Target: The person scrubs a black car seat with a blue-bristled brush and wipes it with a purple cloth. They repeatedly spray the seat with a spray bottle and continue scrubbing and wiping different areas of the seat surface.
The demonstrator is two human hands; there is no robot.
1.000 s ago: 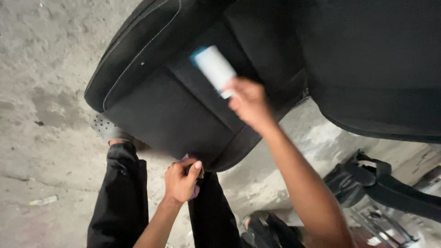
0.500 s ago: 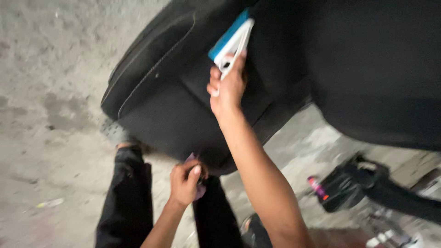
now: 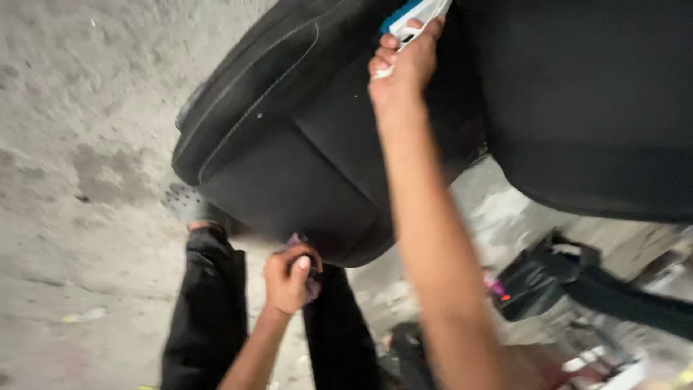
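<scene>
Car seat (image 3: 317, 166), black, bears a white-and-blue scraper (image 3: 415, 16) clasped by right hand (image 3: 404, 65); left hand (image 3: 289, 278) fingers clutch purple cloth (image 3: 312, 285).

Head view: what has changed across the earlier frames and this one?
The right hand has carried the white and blue tool up the black seat, toward the frame's top. The left hand stays at the seat's lower edge, closed on a purple cloth.

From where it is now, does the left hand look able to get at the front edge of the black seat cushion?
Probably yes: the left hand, clutching a purple cloth, sits right at the black seat cushion edge, nothing between.
</scene>
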